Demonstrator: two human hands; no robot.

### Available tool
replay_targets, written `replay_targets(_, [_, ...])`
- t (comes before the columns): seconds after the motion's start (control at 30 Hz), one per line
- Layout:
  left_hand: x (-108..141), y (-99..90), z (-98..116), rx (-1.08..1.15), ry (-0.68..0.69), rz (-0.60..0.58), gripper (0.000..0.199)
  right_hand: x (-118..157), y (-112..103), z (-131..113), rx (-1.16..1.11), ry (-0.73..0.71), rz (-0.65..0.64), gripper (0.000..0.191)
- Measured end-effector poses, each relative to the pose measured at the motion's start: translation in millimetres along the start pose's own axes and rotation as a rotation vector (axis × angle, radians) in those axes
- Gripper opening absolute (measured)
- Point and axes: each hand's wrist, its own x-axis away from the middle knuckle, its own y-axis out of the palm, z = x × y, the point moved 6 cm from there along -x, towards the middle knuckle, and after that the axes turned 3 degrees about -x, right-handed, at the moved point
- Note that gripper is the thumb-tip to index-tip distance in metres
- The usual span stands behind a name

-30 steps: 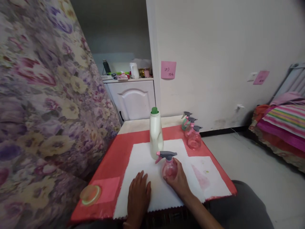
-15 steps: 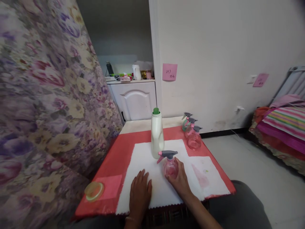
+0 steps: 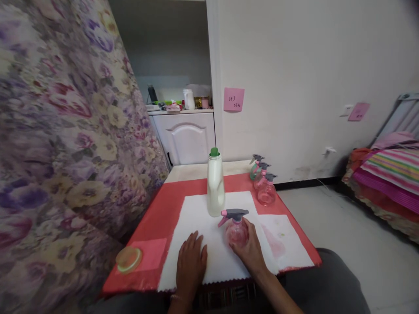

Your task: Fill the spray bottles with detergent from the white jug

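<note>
My right hand (image 3: 251, 253) is closed around the round body of a pink transparent spray bottle (image 3: 236, 233) with a grey and pink trigger head. The nozzle points left. Palm down on the white cloth (image 3: 216, 261), my left hand (image 3: 192, 261) lies flat with its fingers stretched out, holding nothing. Just behind the spray bottle stands a tall pale green jug-style bottle (image 3: 215, 183) with a green piece in its mouth. Whether the held bottle touches the cloth I cannot tell.
Several more spray bottles (image 3: 266, 194) stand along the right edge of the red-covered table (image 3: 153, 226). A round yellowish lid (image 3: 129, 260) lies at front left beside a pink paper (image 3: 153, 253). A floral curtain (image 3: 72, 152) hangs at left; a bed (image 3: 389, 174) is at far right.
My right hand has shifted the spray bottle slightly right and toward me. My left hand has stayed nearly in place on the cloth.
</note>
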Motion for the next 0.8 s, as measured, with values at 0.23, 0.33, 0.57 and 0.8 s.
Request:
replay_targets(0.23, [-3,1.7,-3,-0.004,0.039,0.009,0.032,-6,12,8,0.075,-0.071,0.017,0.073])
replay_targets(0.33, [-5,7.6,-6,0.009,0.068,-0.006,0.033,-6,13,11,0.095,-0.08,0.029,0.073])
replay_targets(0.57, [-5,12.2,-10,0.014,0.064,-0.012,0.036,-7,18,7,0.047,-0.052,0.087,0.073])
replay_targets(0.8, [-7,8.5,-9,0.011,0.072,0.032,0.036,-13,-7,9,-0.092,-0.024,0.036,0.072])
